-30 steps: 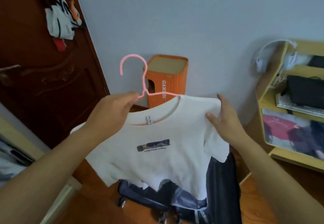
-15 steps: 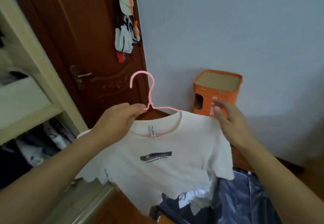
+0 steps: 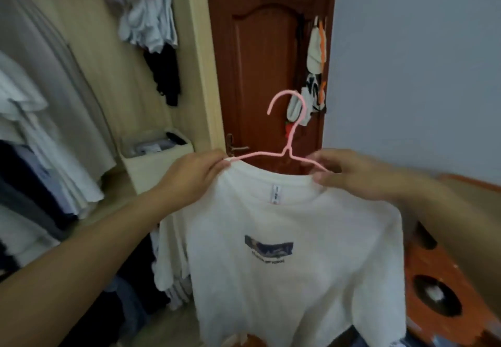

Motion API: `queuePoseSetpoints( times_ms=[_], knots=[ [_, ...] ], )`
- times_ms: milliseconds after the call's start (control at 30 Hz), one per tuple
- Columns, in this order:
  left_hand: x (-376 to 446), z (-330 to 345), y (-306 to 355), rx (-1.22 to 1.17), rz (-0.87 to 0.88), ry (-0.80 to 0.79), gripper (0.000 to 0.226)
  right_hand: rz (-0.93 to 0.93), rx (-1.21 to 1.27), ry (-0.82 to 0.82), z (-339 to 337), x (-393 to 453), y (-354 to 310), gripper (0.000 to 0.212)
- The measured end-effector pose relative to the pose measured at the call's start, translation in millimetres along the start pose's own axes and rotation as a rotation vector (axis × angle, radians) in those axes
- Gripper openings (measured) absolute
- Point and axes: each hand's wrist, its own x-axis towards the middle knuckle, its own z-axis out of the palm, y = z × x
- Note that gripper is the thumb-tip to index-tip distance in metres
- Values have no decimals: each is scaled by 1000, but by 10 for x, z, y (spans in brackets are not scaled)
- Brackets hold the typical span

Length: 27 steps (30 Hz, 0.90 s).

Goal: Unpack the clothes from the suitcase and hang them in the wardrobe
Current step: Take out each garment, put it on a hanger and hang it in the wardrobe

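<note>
**Shirt on hanger, rail next**

Left hand [image 3: 193,177] pinches the white T-shirt [image 3: 295,251] and hanger arm at one shoulder; right hand [image 3: 352,174], blurred, grips the other. The pink hanger [image 3: 291,140] is threaded through the collar, hook free in mid-air. Beyond, the open wardrobe [image 3: 89,102] already holds garments. Hanging this one remains.

Just one cam, strapped on my head, looking forward and a bit down, close up on my hands, with the wardrobe [image 3: 81,102] left.
</note>
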Motion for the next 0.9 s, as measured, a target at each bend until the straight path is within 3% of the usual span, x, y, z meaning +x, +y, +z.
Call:
queuePoseSetpoints(
  times_ms=[67, 167, 300, 433, 567, 633, 900],
  knots=[
    [81, -146, -149, 38, -14, -10, 18, -40, 272, -122, -50, 245, -268, 44],
    [210, -472, -381, 60, -97, 46, 23, -98, 533, -201, -154, 550, -638, 34],
    [363, -900, -720, 105, -165, 174, 60, -154, 770, -162, -177, 1027, -1026, 40],
    [392, -1334, -1043, 189, -311, 270, 70, -104, 980, -135, -180, 1536, -1465, 68],
    [205, -1866, -1385, 342, -485, 286, 56, -111, 1053, -154, -253, 2053, -1894, 87],
    [101, -2141, -1628, 427, -544, 268, 45, -160, 1056, -135, -338, 2307, -2169, 89],
    [-9, -3152, -2642, 634, -689, 370, 46, -361, 1061, 20, -435, 3454, -3493, 87]
  ],
)
